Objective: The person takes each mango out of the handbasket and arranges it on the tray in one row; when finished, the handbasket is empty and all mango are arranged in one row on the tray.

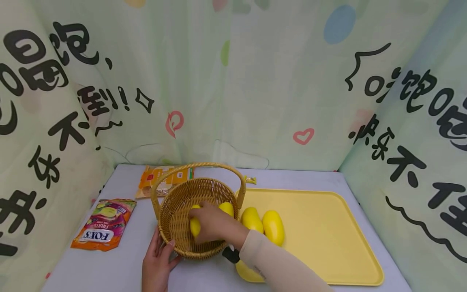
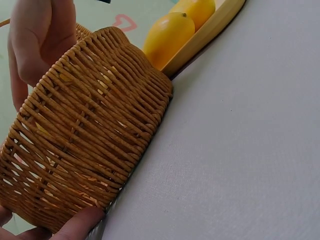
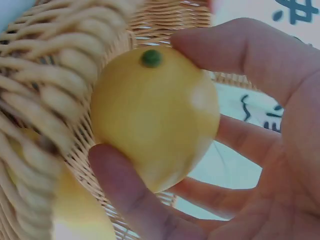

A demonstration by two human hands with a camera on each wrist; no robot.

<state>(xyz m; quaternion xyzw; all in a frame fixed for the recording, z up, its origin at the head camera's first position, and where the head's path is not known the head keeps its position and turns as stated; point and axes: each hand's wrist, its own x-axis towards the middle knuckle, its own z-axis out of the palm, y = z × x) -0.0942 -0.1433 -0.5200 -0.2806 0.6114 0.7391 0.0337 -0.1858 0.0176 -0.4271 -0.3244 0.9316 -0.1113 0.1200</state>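
A brown wicker basket [image 1: 178, 219] with a tall handle stands on the table, left of a yellow tray. My right hand [image 1: 211, 223] reaches into it and holds a yellow mango [image 3: 155, 120] between thumb and fingers; the green stem spot shows in the right wrist view. Another mango [image 1: 227, 209] lies in the basket on the right, partly hidden by that hand. My left hand [image 1: 157, 259] grips the basket's near left side, its thumb [image 2: 82, 222] low on the wicker. On the tray lie two mangoes side by side, the left mango [image 1: 251, 220] and the right mango [image 1: 273, 227].
The yellow tray [image 1: 317, 235] extends to the right; another yellow fruit [image 1: 248, 272] on its near left corner is mostly covered by my right sleeve. An orange candy bag [image 1: 106, 225] lies left, a food packet [image 1: 147, 182] behind the basket, and a small yellow wrapper [image 1: 250, 179] behind the tray.
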